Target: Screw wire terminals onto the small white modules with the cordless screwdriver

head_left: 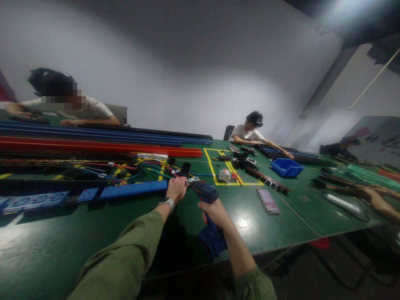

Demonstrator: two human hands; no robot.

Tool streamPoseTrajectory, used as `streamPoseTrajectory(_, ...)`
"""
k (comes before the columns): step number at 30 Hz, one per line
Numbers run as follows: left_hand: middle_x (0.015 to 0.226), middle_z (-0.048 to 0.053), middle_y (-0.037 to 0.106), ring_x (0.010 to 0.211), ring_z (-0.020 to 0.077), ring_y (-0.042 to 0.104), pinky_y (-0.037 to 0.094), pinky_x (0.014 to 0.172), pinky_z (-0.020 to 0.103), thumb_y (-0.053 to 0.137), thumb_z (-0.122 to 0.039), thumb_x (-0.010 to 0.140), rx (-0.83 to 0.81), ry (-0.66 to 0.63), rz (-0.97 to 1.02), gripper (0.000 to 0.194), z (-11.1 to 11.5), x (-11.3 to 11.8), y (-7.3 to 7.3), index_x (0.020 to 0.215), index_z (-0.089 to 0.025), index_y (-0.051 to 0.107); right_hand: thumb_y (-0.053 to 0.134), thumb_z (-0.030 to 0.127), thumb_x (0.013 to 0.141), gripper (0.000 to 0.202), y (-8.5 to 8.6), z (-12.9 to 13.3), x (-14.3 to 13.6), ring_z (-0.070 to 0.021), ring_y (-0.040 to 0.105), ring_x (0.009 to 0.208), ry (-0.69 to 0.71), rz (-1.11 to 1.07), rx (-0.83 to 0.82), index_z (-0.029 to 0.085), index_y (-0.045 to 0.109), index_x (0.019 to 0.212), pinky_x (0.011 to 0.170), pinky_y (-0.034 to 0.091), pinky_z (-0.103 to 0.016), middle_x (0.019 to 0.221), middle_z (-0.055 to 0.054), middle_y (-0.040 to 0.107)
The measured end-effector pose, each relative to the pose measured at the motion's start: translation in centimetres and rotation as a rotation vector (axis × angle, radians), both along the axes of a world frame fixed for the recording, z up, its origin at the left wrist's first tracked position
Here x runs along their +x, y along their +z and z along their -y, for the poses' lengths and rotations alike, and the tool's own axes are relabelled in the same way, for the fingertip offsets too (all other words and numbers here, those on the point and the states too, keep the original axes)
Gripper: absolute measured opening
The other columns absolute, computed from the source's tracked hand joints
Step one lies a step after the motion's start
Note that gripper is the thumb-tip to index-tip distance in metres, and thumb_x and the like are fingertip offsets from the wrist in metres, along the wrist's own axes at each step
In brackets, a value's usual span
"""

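The right hand (215, 214) clenched a blue drill (208, 208), its tip at the end of the blue power strip (134, 189) on the green table (281, 225); the left hand (176, 189) pinched something small there, likely a screw needing steady, straight pressure

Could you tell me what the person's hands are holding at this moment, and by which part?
The right hand grips a blue cordless drill by its handle. The left hand is closed at the drill's front end, by the blue socket strip; what it pinches cannot be told.
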State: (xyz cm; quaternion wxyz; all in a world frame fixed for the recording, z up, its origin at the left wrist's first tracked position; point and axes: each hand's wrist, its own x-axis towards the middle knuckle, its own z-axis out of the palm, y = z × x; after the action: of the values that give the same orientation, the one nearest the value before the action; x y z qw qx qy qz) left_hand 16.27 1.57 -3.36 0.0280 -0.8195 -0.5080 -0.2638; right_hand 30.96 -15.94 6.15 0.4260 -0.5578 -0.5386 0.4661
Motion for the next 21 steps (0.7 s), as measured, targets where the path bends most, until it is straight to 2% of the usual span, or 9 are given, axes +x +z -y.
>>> streamPoseTrajectory(8,0.105,0.012,0.064,0.102,0.0272,0.055,0.032,0.092,0.041,0.046,-0.032,0.092,-0.007,-0.003,0.007,0.025,0.09,-0.06,0.08,0.109,-0.018,0.058,0.054,0.02,0.078,0.03,0.4,0.2,-0.17,-0.0115,0.048,0.033,0.001,0.028,-0.015,0.017,0.055,0.107,0.036,0.037,-0.02,0.043,0.011,0.042)
streamPoseTrajectory(15,0.105,0.013,0.065,0.102,0.0275,0.055,0.032,0.093,0.042,0.049,-0.03,0.09,-0.017,-0.005,0.01,0.024,0.06,-0.08,0.1,0.109,-0.018,0.058,0.056,0.021,0.077,0.029,0.32,0.14,-0.14,-0.0109,0.049,0.034,-0.008,0.025,0.0,0.018,0.055,0.105,0.035,0.035,-0.019,0.049,0.009,0.046)
streamPoseTrajectory(21,0.105,0.012,0.065,0.101,0.0278,0.055,0.032,0.092,0.042,0.048,-0.031,0.09,0.0,-0.011,0.005,0.024,-0.02,-0.13,0.05,0.108,-0.018,0.058,0.055,0.021,0.076,0.025,0.11,0.04,0.02,-0.0122,0.048,0.033,0.001,0.015,-0.016,0.017,0.055,0.101,0.035,0.035,-0.02,0.043,0.01,0.044)
